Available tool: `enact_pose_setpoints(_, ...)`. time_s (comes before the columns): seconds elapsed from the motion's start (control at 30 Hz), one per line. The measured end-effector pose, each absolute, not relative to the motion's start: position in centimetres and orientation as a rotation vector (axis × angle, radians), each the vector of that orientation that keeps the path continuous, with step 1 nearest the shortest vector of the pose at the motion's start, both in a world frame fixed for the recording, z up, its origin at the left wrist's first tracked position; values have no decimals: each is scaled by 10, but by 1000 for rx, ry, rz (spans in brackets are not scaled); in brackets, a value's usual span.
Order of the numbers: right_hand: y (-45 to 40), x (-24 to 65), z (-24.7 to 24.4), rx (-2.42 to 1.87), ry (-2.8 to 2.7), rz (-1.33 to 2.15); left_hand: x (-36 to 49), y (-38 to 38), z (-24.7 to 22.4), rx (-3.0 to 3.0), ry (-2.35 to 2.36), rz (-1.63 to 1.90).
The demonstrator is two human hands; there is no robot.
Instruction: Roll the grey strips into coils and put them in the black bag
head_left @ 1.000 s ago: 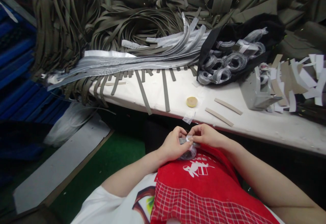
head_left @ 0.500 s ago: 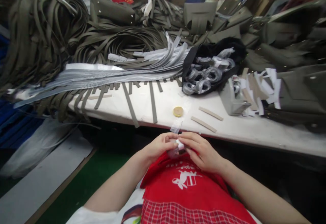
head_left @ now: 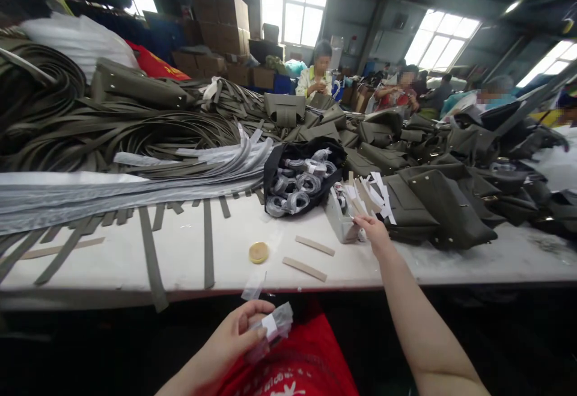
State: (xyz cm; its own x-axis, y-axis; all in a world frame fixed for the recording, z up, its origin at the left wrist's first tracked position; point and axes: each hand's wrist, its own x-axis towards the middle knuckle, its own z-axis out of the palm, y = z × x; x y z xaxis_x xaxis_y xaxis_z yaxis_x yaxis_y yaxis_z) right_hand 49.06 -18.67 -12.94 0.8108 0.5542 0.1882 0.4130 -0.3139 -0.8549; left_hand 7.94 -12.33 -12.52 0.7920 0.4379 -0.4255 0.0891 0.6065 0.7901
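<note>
My left hand (head_left: 241, 330) is closed around a coiled strap in clear plastic (head_left: 283, 319) with a white paper band (head_left: 269, 325) round its middle, held low over my red apron (head_left: 315, 348). Stretched out to the right, my right hand (head_left: 373, 231) has its fingertips together at the rim of a small grey box (head_left: 339, 222). White and beige paper strips (head_left: 381, 194) stick out of and lie beside this box. Whether the fingers pinch a strip is too small to make out.
A black bag (head_left: 270, 170) holds several plastic-wrapped coils. Two beige strips (head_left: 314, 246) and a round yellow-rimmed tin (head_left: 258, 252) lie near the table edge. Long dark straps (head_left: 180, 134) cover the left, dark bags (head_left: 451, 204) the right. Several people sit farther back.
My hands, together on the banded coil before, are now apart. The right one has gone forward and right to the grey box; the left keeps the coil. The view has tilted up and turned right.
</note>
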Motion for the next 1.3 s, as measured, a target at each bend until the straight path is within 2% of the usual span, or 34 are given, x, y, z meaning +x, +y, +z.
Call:
enact_pose_setpoints(0.17,-218,476,-146,-1897,-618,131,80,-122,-127,946,615,212)
enact_pose_setpoints(0.37,-240,434,-145,-1902,-568,264,96,-116,-120,991,590,274)
enact_pose_setpoints(0.6,-221,300,-104,-1521,-814,904,122,-124,-121,1080,682,522)
enact_pose_setpoints(0.7,-215,269,-103,-1440,-840,1051,121,-126,-123,1140,692,606)
enact_pose_setpoints(0.97,-198,260,-126,-1518,-883,1184,111,-123,-123,1283,694,687)
enact_pose_setpoints(1.3,-198,257,-118,-1524,-988,1253,109,-121,-128,1612,909,790)
